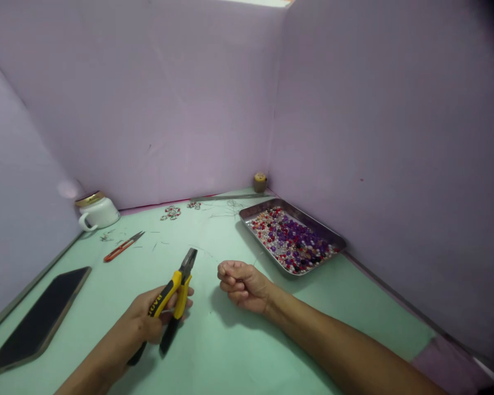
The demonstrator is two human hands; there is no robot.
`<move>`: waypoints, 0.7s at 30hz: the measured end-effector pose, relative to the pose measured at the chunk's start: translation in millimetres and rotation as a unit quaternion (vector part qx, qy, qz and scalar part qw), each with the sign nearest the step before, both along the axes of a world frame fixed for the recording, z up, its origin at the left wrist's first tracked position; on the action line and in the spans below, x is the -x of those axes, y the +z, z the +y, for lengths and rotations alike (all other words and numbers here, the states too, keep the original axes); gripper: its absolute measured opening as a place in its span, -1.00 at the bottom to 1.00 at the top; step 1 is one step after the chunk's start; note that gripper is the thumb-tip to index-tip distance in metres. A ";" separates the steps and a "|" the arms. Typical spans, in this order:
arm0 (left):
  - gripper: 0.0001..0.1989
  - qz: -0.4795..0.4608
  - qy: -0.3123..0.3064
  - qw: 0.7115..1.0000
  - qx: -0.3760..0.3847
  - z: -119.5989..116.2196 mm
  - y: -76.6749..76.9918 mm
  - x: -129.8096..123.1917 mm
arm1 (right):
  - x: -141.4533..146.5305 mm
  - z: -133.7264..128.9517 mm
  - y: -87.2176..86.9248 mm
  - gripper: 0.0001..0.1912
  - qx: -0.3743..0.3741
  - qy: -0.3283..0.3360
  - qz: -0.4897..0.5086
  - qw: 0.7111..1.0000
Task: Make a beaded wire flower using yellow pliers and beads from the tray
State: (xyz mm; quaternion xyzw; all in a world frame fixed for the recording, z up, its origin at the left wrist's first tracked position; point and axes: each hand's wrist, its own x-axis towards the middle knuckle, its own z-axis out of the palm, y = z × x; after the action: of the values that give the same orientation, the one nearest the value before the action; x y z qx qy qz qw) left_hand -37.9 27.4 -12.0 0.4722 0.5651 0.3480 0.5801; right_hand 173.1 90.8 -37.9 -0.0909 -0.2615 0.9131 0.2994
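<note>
Yellow-and-black pliers [173, 291] rest in my left hand [152, 314], their jaws pointing up and away from me. My fingers wrap around the handles. To the right, my right hand [246, 285] pinches a thin wire [208, 253] between thumb and fingertips. The wire runs from the pinch up to the left, beyond the plier jaws and apart from them. Its far end is too faint to follow. Close to my right hand lies a metal tray [267, 249] full of mixed red, purple, white and dark beads [292, 236].
Red-handled thread snips [123, 247] lie at the left, near wire scraps [107, 237]. A dark phone-like slab [39, 318] is at the left edge. Further back are a white mug [99, 213], beaded pieces [171, 213], loose wires [230, 207] and a small yellow-topped container [260, 182]. Walls enclose the table.
</note>
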 end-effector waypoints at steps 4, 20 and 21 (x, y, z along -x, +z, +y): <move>-0.75 -0.002 -0.022 1.000 0.006 -2.7 -6.0 0.4 | -0.1 0.2 -0.3 -0.78 -0.001 -0.005 -0.007 1.000; -0.62 0.105 -0.102 0.989 -0.029 -17.6 26.7 -26.2 | 0.4 -1.4 0.1 -0.82 0.036 0.035 0.025 0.998; -0.64 0.122 -0.102 0.987 -0.039 -17.6 26.0 -26.4 | 0.4 -1.7 0.5 -0.81 0.038 0.037 0.025 0.998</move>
State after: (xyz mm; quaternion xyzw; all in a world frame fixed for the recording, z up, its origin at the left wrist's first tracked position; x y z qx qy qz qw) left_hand -11.5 9.8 14.0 0.5886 0.5662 0.2488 0.5206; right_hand 172.7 89.1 -37.4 -0.0696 -0.2227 0.9347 0.2682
